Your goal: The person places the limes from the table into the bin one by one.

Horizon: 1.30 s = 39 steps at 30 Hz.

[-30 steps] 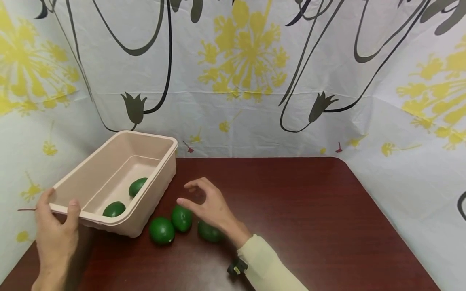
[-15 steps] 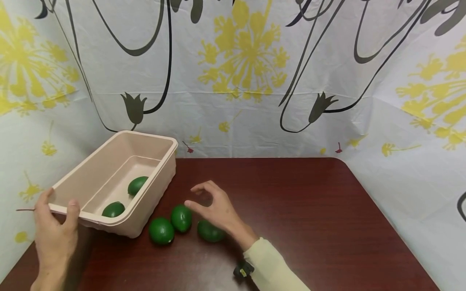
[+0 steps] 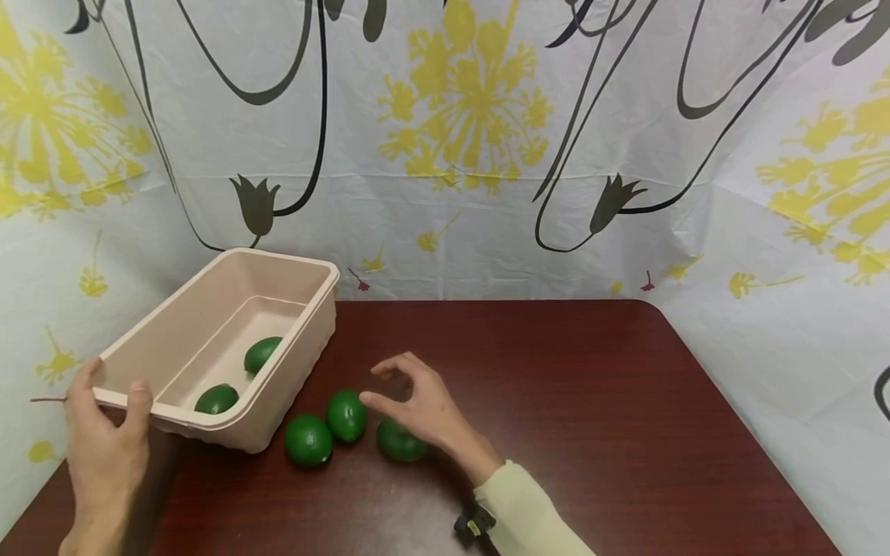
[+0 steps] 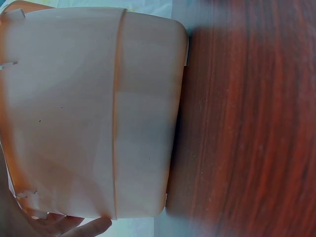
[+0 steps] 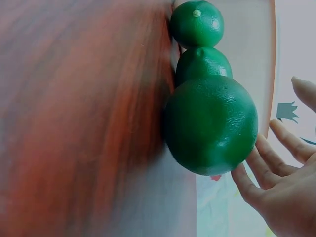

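A beige plastic bin (image 3: pixel 306 351) stands at the left of the table with two limes inside, a nearer lime (image 3: pixel 217 399) and a farther lime (image 3: pixel 261 355). My left hand (image 3: pixel 107 455) grips its near-left corner, thumb over the rim; the left wrist view shows fingertips (image 4: pixel 91 228) against the outer wall (image 4: pixel 64 98). Three more limes lie on the table beside the bin: a left lime (image 3: pixel 308 441), a middle lime (image 3: pixel 346 416) and a right lime (image 3: pixel 399 442), partly hidden by my right hand (image 3: pixel 427 401). That hand hovers over the right lime (image 5: pixel 212 126), fingers loosely bent, holding nothing.
The dark reddish-brown table (image 3: pixel 591 432) stretches to the right of the limes. A patterned white sheet (image 3: pixel 445 247) hangs behind the table and along both sides. A small black device (image 3: pixel 475 525) sits at my right wrist.
My right hand has drifted slightly right and toward me, from above the middle lime to above the right one. The left hand, bin and limes look unmoved.
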{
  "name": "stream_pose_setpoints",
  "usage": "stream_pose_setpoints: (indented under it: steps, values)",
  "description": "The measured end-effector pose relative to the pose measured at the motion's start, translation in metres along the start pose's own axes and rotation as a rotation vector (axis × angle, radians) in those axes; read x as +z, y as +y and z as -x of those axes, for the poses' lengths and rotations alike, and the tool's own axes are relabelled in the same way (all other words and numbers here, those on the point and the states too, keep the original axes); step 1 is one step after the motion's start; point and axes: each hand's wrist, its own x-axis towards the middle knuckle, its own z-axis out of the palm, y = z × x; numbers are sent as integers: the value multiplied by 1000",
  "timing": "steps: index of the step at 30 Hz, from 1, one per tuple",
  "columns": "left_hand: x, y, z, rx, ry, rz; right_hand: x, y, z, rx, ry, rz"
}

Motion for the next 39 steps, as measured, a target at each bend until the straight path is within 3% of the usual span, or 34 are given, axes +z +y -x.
stream_pose_setpoints:
  steps: [32,39]
  values:
    - [1,0,2,14,6,12,-15,20,20,57,-129,87]
    - [1,1,2,21,13,8,-19,22,22,37,-150,109]
